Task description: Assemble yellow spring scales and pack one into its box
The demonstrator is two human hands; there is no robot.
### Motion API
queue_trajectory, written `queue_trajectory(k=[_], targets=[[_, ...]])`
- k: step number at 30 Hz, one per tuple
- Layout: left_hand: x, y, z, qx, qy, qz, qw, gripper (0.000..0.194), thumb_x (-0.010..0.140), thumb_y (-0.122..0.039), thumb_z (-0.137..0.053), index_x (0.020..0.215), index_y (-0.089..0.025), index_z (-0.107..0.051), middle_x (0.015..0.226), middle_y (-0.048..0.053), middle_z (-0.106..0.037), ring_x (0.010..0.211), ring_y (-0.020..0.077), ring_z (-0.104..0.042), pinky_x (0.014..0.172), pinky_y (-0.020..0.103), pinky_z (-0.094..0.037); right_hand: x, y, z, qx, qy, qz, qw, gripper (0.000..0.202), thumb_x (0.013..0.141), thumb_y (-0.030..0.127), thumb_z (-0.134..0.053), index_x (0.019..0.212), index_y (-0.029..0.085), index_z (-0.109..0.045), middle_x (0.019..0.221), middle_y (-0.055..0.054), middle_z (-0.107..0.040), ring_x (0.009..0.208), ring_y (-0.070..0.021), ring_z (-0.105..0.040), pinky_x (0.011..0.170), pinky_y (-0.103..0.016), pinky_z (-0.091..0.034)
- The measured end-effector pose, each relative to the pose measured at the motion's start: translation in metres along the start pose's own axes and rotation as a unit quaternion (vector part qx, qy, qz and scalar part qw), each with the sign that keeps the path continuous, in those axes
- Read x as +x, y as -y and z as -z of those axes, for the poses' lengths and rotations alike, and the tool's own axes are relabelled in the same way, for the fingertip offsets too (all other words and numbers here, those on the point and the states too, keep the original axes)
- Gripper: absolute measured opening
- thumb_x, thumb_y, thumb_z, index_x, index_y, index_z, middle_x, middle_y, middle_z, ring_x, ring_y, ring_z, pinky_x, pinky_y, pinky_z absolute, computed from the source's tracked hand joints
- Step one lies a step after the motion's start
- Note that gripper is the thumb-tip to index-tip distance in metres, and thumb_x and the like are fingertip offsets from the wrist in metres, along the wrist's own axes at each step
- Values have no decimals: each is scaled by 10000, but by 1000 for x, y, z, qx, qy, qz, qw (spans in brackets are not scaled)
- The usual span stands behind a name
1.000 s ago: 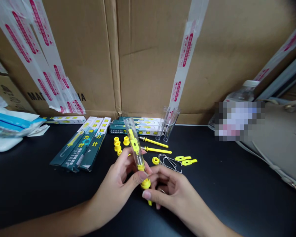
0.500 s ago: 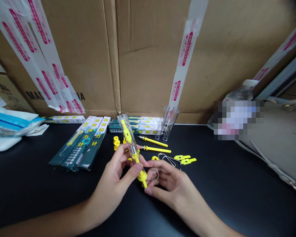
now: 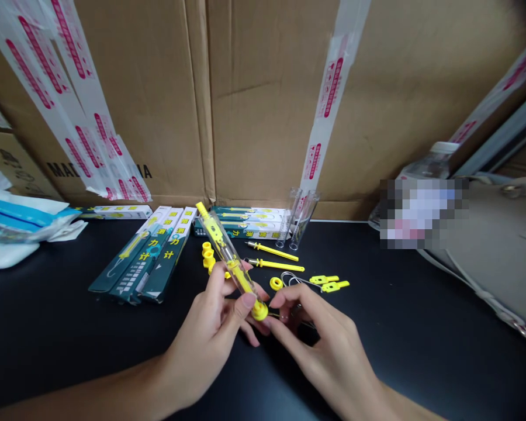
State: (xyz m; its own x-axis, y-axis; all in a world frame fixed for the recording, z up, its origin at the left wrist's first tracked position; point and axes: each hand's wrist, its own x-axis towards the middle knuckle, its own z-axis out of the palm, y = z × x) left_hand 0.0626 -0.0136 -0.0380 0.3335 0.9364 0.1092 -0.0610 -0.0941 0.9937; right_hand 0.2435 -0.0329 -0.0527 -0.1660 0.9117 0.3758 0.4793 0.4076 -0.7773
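My left hand is closed around a clear-tube spring scale, tilted with its upper end to the left. A yellow flat piece sticks out of the tube's top, and a yellow cap sits at its lower end. Beside that cap, my right hand pinches a thin metal wire hook, mostly hidden by the fingers. Just beyond the right hand lie a yellow ring, metal hooks and two yellow flat pieces.
Behind my hands lie yellow rods, yellow caps and upright clear tubes. Printed spring scale boxes lie at left. A plastic bottle and a beige bag stand at right, against a large carton.
The yellow flat piece has slid up out of the tube's top. The lower yellow stem no longer protrudes below the cap. My right fingers have shifted right, drawing the wire hook from the cap.
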Motion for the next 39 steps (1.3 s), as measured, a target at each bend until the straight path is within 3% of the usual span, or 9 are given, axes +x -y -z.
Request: queue_trajectory(k=[10, 18, 25, 29, 32, 39], targets=[[6, 2, 1, -59, -39, -29, 997, 344, 977, -448, -600, 1192, -228, -446, 962, 29, -682, 670, 132, -644, 634, 267, -530, 5, 8, 3, 16, 15, 4, 1000, 71, 964, 272, -605, 910, 230, -624, 842, -11, -685, 686, -156, -642, 618, -257, -515], [13, -4, 1, -115, -62, 7, 991, 457, 891, -498, -703, 1150, -207, -465, 854, 8, -691, 536, 111, -615, 549, 253, -508, 7, 2, 2, 150, 43, -105, 982, 128, 976, 335, -602, 1038, 254, -680, 887, -8, -761, 800, -173, -717, 771, -274, -551], [12, 1, 4, -80, -52, 39, 995, 510, 903, -555, -648, 1204, -229, -396, 851, 21, -692, 498, 160, -665, 406, 214, -450, 6, 3, 3, 163, 6, -102, 981, 149, 957, 350, -621, 1017, 252, -715, 825, -12, -761, 757, -175, -713, 721, -267, -548], [10, 1, 5, -28, -59, 12, 998, 442, 939, -521, -619, 1206, -218, -438, 722, -17, -646, 615, 152, -627, 519, 222, -465, 7, 4, 3, 178, 8, -114, 977, 167, 944, 370, -637, 1007, 241, -722, 806, -15, -757, 748, -172, -709, 694, -260, -538], [8, 1, 6, -19, -54, 4, 998, 391, 959, -504, -600, 1180, -211, -464, 759, 0, -662, 684, 153, -607, 611, 246, -462, 8, 6, 4, 207, 16, -143, 968, 204, 932, 408, -646, 983, 226, -723, 790, -21, -747, 734, -169, -696, 639, -246, -529], [11, -2, 6, -63, -55, 0, 997, 432, 945, -557, -593, 1143, -211, -426, 782, 21, -683, 683, 163, -573, 617, 271, -429, 12, 6, 4, 253, 25, -191, 948, 321, 885, 502, -679, 988, 201, -720, 770, -33, -743, 723, -173, -676, 598, -241, -510]])
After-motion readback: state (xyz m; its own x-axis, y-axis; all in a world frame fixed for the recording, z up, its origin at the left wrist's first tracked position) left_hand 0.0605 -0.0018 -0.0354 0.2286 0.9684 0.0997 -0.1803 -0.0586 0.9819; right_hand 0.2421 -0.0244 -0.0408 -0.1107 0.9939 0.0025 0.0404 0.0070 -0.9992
